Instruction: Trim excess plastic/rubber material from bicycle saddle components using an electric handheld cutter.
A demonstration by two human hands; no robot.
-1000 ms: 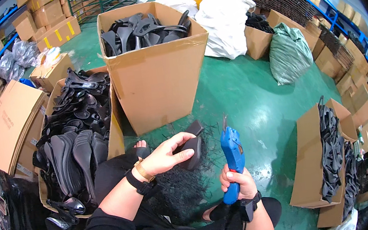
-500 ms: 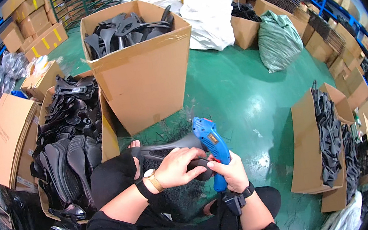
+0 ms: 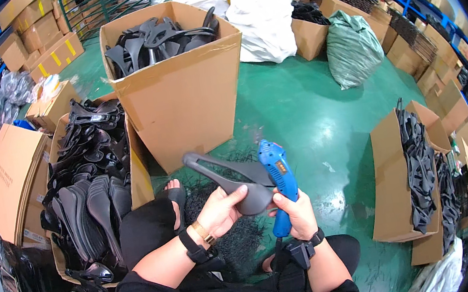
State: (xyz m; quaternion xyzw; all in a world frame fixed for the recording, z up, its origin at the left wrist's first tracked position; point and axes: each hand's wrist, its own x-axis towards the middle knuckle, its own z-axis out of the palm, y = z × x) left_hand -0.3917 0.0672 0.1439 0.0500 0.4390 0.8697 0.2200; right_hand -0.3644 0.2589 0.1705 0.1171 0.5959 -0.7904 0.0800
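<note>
My left hand (image 3: 218, 212) grips a dark grey bicycle saddle (image 3: 254, 197) by its wide end, thumb on top. The saddle is tilted, its narrow nose pointing away to the far left, with a long slot along its middle. In my right hand (image 3: 298, 218) is a blue handheld power cutter (image 3: 277, 167), held upright by its lower body, fingers wrapped round it. The cutter stands just right of the saddle, and the right thumb is close to the saddle's edge. Whether its blade touches the saddle is hidden.
Black trimmings (image 3: 229, 244) litter the green floor between my feet. Ahead stands a tall carton (image 3: 182, 111) of black saddle parts. To the left is a carton (image 3: 140, 176) with stacked saddles (image 3: 97, 208); on the right, another carton (image 3: 390, 184) of black parts. Sacks stand farther back.
The saddle has been turned and lifted, so its slotted body now shows above my hands. My left hand has shifted left and down, and the cutter has moved slightly right.
</note>
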